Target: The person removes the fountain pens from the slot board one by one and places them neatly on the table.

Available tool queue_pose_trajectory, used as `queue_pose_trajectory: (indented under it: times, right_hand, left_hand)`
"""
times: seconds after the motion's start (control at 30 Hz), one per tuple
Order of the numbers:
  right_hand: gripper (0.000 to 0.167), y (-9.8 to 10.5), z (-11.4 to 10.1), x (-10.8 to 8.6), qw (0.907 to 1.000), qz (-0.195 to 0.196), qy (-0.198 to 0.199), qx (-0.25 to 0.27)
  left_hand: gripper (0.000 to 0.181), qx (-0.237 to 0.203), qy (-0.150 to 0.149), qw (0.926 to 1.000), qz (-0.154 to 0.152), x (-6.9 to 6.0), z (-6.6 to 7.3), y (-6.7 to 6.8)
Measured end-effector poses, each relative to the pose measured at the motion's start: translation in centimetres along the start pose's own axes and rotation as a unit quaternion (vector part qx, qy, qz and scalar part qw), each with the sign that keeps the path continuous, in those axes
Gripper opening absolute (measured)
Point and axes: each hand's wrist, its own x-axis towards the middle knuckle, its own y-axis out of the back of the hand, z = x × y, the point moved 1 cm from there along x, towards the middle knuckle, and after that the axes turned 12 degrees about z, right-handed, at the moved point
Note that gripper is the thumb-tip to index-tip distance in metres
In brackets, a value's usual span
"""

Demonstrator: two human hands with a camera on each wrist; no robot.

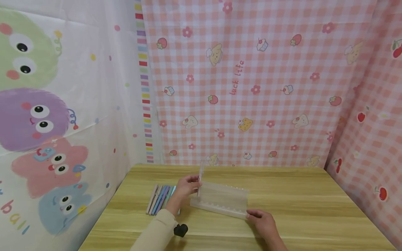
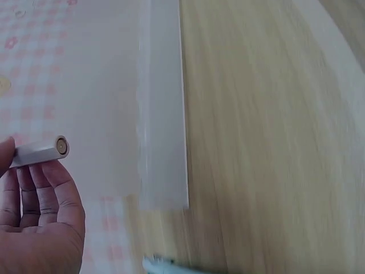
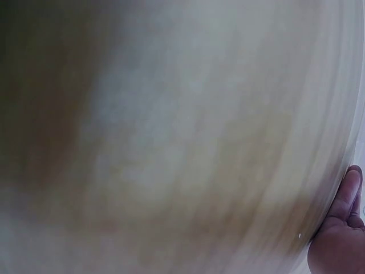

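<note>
My left hand (image 1: 186, 186) pinches a pale pen (image 1: 200, 177), held nearly upright at the left end of a translucent plastic rack (image 1: 224, 196). In the left wrist view, the pen's round end (image 2: 61, 146) points out past the left hand's fingers. The rack lies on the table, with a row of scalloped notches along its near side. At its near right corner my right hand (image 1: 263, 223) grips the edge between thumb and fingers. The right wrist view is blurred, and the rack is hard to make out there.
Several pens (image 1: 161, 198) in beige, blue, purple and green lie side by side left of the rack, partly behind the left forearm. A small black object (image 1: 180, 230) is at the left sleeve. Printed cloths hang behind and beside the wooden table (image 1: 301, 198).
</note>
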Motion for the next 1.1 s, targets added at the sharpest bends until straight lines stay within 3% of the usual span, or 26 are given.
queue_pose_trajectory:
  times: [0.23,0.57,1.1]
  right_hand:
    - [0.02,0.0,-0.1,0.0,1.0,0.0,-0.004,0.004]
    - [0.019,-0.1,-0.2,-0.1,1.0,0.004,0.003,-0.002]
    - [0.021,0.1,-0.3,-0.1,1.0,0.0,-0.002,-0.001]
  left_hand:
    - [0.032,0.007,0.013,0.9992,0.037,0.4,0.6,2.8]
    - [0.036,0.028,0.023,0.996,0.082,1.7,0.4,8.2]
    - [0.045,0.043,0.07,0.9925,0.091,2.1,-0.3,16.0]
